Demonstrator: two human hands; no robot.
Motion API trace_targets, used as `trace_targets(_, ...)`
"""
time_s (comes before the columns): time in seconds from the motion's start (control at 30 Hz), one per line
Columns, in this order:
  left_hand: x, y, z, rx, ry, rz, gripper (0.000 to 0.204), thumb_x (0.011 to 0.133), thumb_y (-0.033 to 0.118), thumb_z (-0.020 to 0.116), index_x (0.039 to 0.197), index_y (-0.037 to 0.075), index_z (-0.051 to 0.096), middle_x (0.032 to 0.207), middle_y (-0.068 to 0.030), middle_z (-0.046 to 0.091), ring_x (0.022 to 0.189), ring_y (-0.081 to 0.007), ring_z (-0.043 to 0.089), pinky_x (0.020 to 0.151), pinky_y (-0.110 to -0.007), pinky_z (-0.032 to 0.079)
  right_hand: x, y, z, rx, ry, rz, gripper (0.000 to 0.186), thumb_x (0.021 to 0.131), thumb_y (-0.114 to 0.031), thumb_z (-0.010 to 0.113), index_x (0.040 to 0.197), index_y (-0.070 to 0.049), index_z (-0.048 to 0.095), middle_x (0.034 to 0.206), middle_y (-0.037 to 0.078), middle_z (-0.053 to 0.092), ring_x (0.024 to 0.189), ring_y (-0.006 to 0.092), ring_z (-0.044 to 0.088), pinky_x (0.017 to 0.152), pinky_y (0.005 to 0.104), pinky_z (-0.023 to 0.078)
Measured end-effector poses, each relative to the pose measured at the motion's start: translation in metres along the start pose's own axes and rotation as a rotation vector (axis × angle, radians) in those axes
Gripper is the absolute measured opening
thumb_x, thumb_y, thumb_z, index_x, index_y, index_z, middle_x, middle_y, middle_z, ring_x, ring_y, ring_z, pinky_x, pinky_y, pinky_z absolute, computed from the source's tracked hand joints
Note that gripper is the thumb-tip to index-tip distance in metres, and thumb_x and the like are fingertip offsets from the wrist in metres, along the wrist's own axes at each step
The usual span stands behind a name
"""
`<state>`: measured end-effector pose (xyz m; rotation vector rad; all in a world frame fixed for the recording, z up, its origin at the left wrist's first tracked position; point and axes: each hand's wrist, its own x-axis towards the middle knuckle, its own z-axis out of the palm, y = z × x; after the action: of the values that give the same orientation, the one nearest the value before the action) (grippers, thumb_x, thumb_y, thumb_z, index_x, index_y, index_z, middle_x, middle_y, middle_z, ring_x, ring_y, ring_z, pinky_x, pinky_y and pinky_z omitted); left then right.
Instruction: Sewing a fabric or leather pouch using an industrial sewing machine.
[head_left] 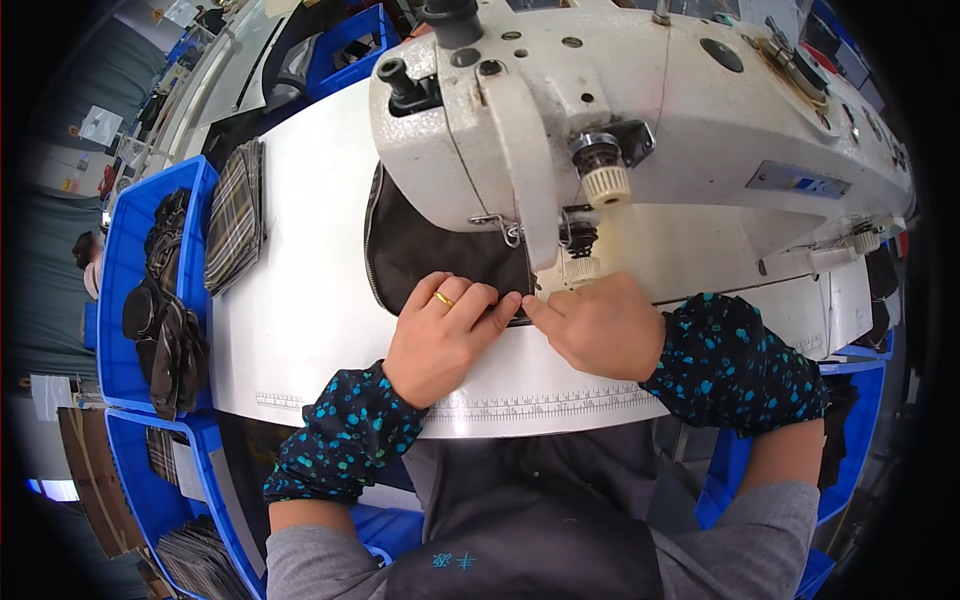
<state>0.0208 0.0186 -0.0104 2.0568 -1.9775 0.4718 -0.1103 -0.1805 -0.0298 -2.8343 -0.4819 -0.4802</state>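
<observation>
A dark brown fabric piece (425, 250) with a zipper along its curved edge lies flat under the head of a white sewing machine (470, 150). My left hand (440, 335), a gold ring on one finger, presses on its near edge with curled fingers, thumb and fingertips gripping the cloth. My right hand (600, 320) pinches the same edge at the near right corner, just below the needle area. The two hands almost touch at the fingertips. The machine's head hides the far part of the piece, and the right hand's curled fingers are partly out of sight.
A stack of plaid fabric pieces (236, 215) lies at the table's left edge. Blue bins (120, 260) with dark pouches and cloth stand beside it. A printed ruler (540, 408) runs along the white table's front edge. Another blue bin (855, 440) sits low at right.
</observation>
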Motion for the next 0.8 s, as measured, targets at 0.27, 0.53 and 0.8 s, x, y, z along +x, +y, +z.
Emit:
trace_targets(0.27, 0.01, -0.01, 0.003, -0.03, -0.049, -0.051, 0.036, 0.081, 0.012, 0.066, 0.116, 0.007, 0.072, 0.097, -0.0029, 0.056, 0.093, -0.0208, 0.058, 0.095, -0.04, 0.048, 0.004, 0.009, 0.009, -0.113, 0.004, 0.034, 0.03, 0.08, -0.016, 0.071, 0.109, -0.007, 0.072, 0.069, 0.0, 0.059, 0.053, 0.0206, 0.059, 0.046, 0.0352, 0.043)
trace_targets(0.53, 0.022, -0.029, 0.018, 0.086, -0.066, -0.122, 0.027, 0.082, 0.011, 0.065, 0.107, 0.008, 0.075, 0.103, -0.0041, 0.065, 0.099, -0.0238, 0.061, 0.09, -0.038, 0.047, 0.011, 0.02, 0.017, 0.001, 0.099, 0.136, 0.008, 0.078, -0.014, 0.065, 0.075, -0.01, 0.072, 0.074, 0.009, 0.062, 0.064, 0.0271, 0.067, 0.051, 0.0416, 0.048)
trace_targets(0.8, 0.026, -0.038, 0.026, 0.066, -0.06, -0.192, 0.028, 0.081, 0.008, 0.063, 0.105, 0.01, 0.076, 0.101, -0.006, 0.069, 0.097, -0.0273, 0.063, 0.088, -0.039, 0.049, 0.012, 0.019, 0.007, -0.052, 0.063, 0.126, 0.009, 0.075, -0.014, 0.066, 0.067, -0.009, 0.068, 0.075, 0.01, 0.061, 0.064, 0.0281, 0.067, 0.052, 0.0422, 0.048)
